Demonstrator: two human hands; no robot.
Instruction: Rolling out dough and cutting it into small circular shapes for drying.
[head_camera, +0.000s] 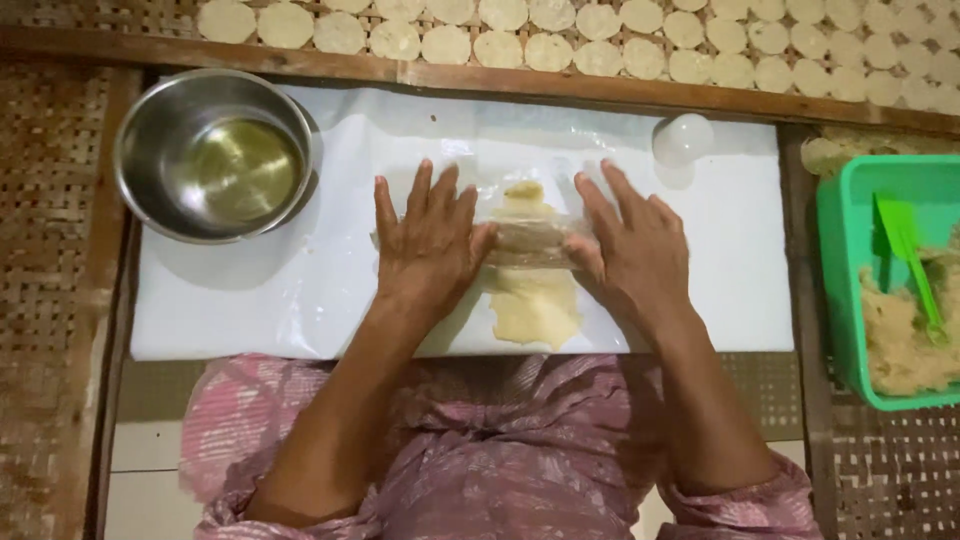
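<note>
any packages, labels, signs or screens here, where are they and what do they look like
No labels, signs or screens in view.
Clear plastic sheet: the nearest thing to packaging, spread over the white board, glossy and wrinkled.
Green tub: right edge, rectangular, plain, holding dough and a green spatula.

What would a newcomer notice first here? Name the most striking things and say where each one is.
At the centre, the left hand and right hand press flat on a clear roller lying across pale dough on a white board. A steel bowl sits at the upper left, a green tub of dough at the right, and rows of round discs along the top.
</note>
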